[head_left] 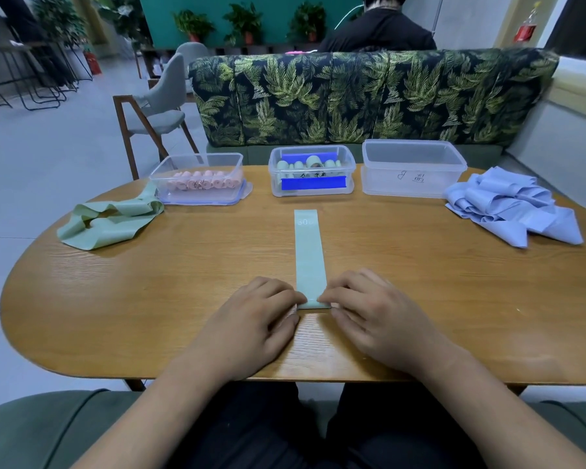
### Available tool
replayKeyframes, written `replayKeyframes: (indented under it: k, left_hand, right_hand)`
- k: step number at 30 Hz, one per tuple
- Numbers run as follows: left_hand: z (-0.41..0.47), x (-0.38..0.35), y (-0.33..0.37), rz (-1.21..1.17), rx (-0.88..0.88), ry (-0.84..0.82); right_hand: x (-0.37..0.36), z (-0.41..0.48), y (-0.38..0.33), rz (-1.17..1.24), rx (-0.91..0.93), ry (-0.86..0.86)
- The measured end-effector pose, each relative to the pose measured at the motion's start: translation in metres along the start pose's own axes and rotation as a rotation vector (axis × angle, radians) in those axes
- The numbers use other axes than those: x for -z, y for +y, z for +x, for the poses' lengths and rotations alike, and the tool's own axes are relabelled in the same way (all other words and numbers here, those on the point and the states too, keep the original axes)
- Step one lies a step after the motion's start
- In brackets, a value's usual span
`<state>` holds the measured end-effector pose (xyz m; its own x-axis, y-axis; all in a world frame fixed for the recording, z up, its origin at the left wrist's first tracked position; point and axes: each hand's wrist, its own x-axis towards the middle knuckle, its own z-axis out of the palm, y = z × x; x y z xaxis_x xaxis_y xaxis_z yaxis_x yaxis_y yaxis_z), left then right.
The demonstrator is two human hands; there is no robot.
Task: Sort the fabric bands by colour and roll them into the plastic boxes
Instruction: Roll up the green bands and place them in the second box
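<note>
A pale green fabric band (pixel 309 252) lies flat and straight on the wooden table (pixel 183 282), running away from me. Its near end is folded into a small first turn. My left hand (pixel 261 323) and my right hand (pixel 372 316) pinch that folded end from either side with curled fingertips. At the back stand three plastic boxes: the left box (pixel 200 179) holds pink rolls, the middle box (pixel 312 170) with blue tape holds green rolls, and the right box (pixel 411 169) shows nothing inside.
A loose green band (pixel 109 221) lies crumpled at the left. A heap of light blue bands (pixel 511 206) sits at the right. A leaf-patterned sofa (pixel 369 96) stands behind the table, a grey chair (pixel 156 106) at the back left, and a person sits beyond.
</note>
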<state>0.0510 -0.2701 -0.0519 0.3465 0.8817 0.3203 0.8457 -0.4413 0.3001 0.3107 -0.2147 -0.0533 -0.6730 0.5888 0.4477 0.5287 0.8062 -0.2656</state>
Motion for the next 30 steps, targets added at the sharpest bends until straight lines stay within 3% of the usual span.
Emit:
replayKeyframes:
  k: [3, 10, 25, 28, 30]
  left_hand:
    - [0.000, 0.000, 0.000, 0.006, 0.020, 0.000]
    - [0.001, 0.000, -0.001, 0.043, 0.054, -0.028]
    - [0.003, 0.000, 0.000, 0.026, -0.015, 0.005]
    - [0.012, 0.005, -0.003, -0.133, 0.057, 0.009]
    - [0.029, 0.010, -0.007, -0.297, 0.211, 0.047]
  right_hand:
    - [-0.001, 0.000, 0.001, -0.009, 0.027, 0.000]
    - [-0.002, 0.002, 0.002, -0.032, -0.098, -0.042]
    - [-0.003, 0.007, 0.005, -0.052, -0.239, -0.163]
    - [-0.004, 0.008, 0.006, -0.040, -0.244, -0.170]
    - [-0.004, 0.008, 0.007, -0.035, -0.246, -0.170]
